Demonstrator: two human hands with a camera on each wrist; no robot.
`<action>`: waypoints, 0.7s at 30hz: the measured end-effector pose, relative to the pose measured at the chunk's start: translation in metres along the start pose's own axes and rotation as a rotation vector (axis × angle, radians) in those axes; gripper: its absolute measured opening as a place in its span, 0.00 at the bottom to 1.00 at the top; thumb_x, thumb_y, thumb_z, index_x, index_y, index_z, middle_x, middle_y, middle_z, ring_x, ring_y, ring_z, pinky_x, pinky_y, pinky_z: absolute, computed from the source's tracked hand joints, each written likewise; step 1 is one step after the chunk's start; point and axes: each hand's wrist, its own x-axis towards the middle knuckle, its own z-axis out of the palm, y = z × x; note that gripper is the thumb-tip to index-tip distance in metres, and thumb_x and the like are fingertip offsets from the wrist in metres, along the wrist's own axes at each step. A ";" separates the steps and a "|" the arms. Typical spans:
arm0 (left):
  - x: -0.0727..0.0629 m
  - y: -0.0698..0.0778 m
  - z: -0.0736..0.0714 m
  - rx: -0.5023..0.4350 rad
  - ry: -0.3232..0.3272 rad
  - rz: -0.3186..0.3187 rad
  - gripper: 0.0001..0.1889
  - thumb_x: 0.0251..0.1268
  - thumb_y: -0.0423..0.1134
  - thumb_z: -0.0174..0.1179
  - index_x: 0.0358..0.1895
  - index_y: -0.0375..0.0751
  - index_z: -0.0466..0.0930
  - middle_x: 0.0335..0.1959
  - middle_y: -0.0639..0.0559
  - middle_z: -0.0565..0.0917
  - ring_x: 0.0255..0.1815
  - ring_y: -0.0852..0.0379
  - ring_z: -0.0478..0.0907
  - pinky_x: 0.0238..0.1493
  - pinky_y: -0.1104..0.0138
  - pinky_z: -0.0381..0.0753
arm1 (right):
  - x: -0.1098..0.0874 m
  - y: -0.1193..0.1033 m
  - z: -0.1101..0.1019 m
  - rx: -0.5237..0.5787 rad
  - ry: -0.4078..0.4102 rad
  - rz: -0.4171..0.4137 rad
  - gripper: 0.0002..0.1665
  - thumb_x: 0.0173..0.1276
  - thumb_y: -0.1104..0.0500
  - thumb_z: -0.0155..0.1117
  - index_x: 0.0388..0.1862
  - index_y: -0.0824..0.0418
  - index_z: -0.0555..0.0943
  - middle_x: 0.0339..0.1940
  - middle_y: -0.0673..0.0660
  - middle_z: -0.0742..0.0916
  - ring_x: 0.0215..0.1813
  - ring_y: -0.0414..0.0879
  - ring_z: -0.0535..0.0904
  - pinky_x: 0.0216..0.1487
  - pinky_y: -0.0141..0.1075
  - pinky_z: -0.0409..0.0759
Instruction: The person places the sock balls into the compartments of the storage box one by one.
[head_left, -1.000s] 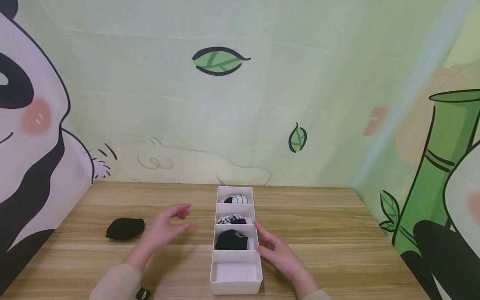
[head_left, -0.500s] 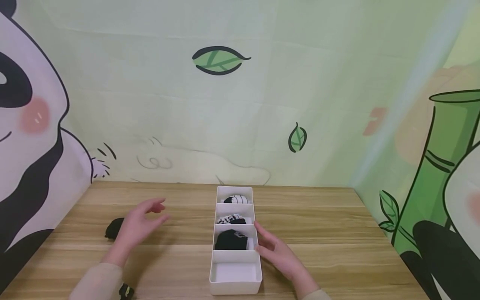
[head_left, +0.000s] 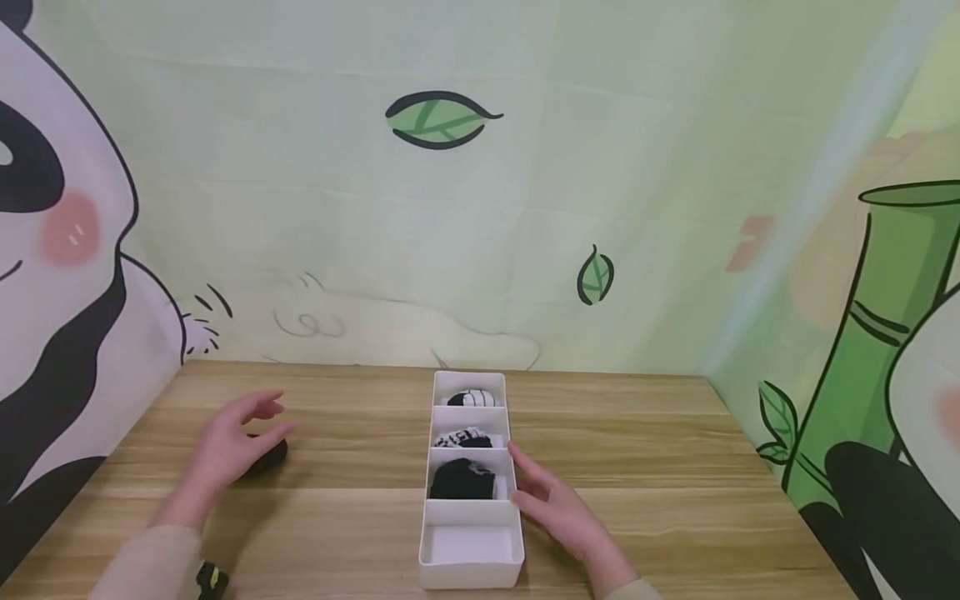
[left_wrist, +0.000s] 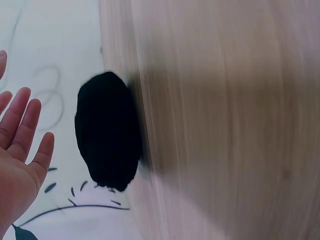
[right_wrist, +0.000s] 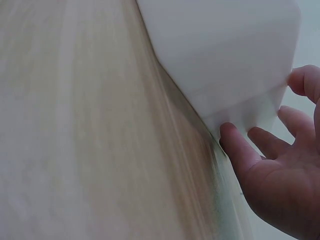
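Note:
A black rolled bundle of cloth, like a pair of socks (head_left: 272,460), lies on the left of the table, partly hidden behind my left hand (head_left: 228,442). That hand hovers over it with fingers spread and nothing held; in the left wrist view the black bundle (left_wrist: 107,132) is apart from the fingertips. A long white divided box (head_left: 472,577) stands mid-table. My right hand (head_left: 558,508) touches its right side, and the right wrist view has the fingertips against the box wall (right_wrist: 220,55). Three compartments hold folded socks; the nearest one is bare.
Inside the box are striped socks (head_left: 476,398) at the back, patterned socks (head_left: 465,437) in the second section and black socks (head_left: 461,481) in the third. The wooden table (head_left: 637,450) ends at a printed cloth backdrop (head_left: 322,208).
My left hand has moved left across the table, from near the box to over the black bundle, and now covers part of it. The right hand and box have stayed in place.

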 end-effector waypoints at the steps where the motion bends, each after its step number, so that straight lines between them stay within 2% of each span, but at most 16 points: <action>1: 0.000 -0.001 -0.002 0.002 -0.006 -0.010 0.28 0.60 0.38 0.71 0.60 0.28 0.75 0.45 0.35 0.85 0.50 0.36 0.79 0.54 0.43 0.72 | 0.000 0.000 0.000 0.000 0.001 0.000 0.40 0.72 0.63 0.61 0.79 0.59 0.58 0.78 0.65 0.61 0.71 0.63 0.65 0.66 0.35 0.68; 9: -0.002 -0.013 -0.019 0.024 -0.069 -0.067 0.34 0.61 0.48 0.71 0.64 0.30 0.72 0.50 0.34 0.83 0.55 0.34 0.75 0.54 0.40 0.70 | 0.001 0.000 0.001 -0.003 0.007 0.006 0.39 0.72 0.63 0.61 0.79 0.57 0.58 0.77 0.64 0.62 0.71 0.63 0.67 0.66 0.38 0.69; 18: -0.005 -0.028 -0.028 -0.004 -0.142 -0.095 0.38 0.62 0.49 0.70 0.68 0.30 0.68 0.57 0.31 0.79 0.61 0.34 0.70 0.60 0.38 0.65 | 0.001 0.000 0.000 0.002 -0.001 0.007 0.40 0.73 0.64 0.61 0.79 0.59 0.57 0.77 0.66 0.61 0.71 0.64 0.66 0.66 0.39 0.69; 21: -0.008 -0.034 -0.030 -0.019 -0.167 -0.083 0.38 0.61 0.47 0.70 0.68 0.29 0.67 0.58 0.29 0.78 0.63 0.32 0.68 0.59 0.36 0.65 | 0.001 0.000 0.000 0.002 -0.003 0.011 0.39 0.73 0.64 0.60 0.79 0.60 0.57 0.77 0.66 0.61 0.70 0.64 0.67 0.65 0.38 0.70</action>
